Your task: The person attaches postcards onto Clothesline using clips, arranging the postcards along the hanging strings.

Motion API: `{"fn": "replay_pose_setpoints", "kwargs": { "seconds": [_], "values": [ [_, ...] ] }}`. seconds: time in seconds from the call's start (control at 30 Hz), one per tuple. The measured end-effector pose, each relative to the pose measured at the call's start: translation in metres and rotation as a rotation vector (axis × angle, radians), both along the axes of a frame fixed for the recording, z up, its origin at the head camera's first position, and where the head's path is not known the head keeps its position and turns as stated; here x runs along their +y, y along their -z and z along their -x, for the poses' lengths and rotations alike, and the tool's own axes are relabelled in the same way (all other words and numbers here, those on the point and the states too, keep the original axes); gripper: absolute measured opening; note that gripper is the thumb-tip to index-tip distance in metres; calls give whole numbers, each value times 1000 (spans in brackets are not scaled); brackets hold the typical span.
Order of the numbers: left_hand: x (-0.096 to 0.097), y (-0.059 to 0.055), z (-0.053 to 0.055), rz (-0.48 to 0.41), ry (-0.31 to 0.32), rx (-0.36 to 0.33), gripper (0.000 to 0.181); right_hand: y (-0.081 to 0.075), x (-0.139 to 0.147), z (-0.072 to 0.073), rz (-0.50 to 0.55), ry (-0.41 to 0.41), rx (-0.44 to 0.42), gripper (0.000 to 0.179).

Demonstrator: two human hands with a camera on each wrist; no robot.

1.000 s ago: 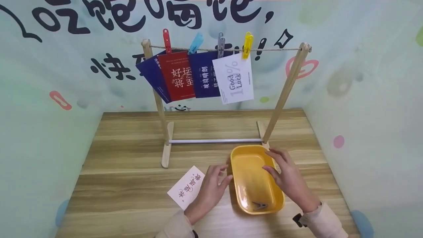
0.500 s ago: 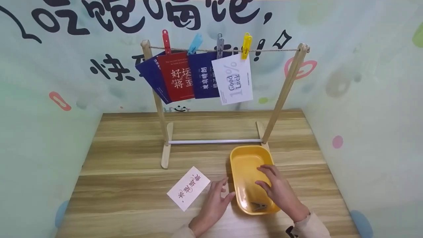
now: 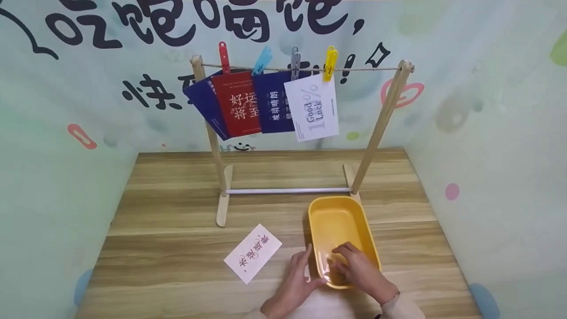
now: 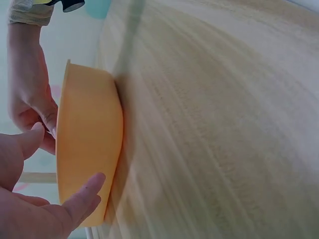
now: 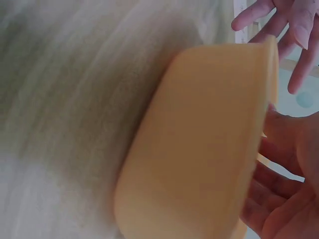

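Observation:
A yellow plastic tray [image 3: 315,230] stands on the table. My left hand [image 3: 296,283] is at its near left side, fingers extended along the outer wall and thumb at the rim; the left wrist view shows these fingers [image 4: 89,191] in front of the tray wall. Bent fingers of my right hand [image 3: 361,270] reach down inside the tray's near end. The rim hides those fingertips in the right wrist view, and the grey clothespin seen there earlier is hidden; I cannot tell whether they hold it. A pale card [image 3: 253,253] with brown writing lies left of my left hand.
Behind the tray stands a wooden frame [image 3: 384,119] with a string across its top. Red [image 3: 224,57], blue, grey and yellow clothespins hold overlapping cards there, including a white card [image 3: 312,108]. A white rod [image 3: 288,191] joins the frame's feet. Printed walls enclose the table.
My right hand has moved from the tray's right rim down and left into its near end, now covering the grey clothespin. My left hand has slid nearer along the tray's left side, uncovering the card.

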State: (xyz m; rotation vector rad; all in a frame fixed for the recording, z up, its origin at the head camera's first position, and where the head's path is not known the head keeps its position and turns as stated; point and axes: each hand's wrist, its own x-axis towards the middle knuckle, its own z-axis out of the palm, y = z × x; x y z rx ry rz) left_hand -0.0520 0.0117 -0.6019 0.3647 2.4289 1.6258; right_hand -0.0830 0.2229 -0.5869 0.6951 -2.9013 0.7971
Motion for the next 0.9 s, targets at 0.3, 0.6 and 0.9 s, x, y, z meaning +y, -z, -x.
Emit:
{"fn": "replay_pose_setpoints", "kwargs": {
  "seconds": [0.3,0.6,0.9],
  "values": [
    [3,11,-3,83,23,93,84,11,-1,-1,-53,-22,-74,22],
    [3,19,-1,-67,85,38,81,14,0,4,-32,-32,-137,18],
    [8,26,-4,7,132,61,90,14,1,6,-36,-15,-250,16]
  ]
}}
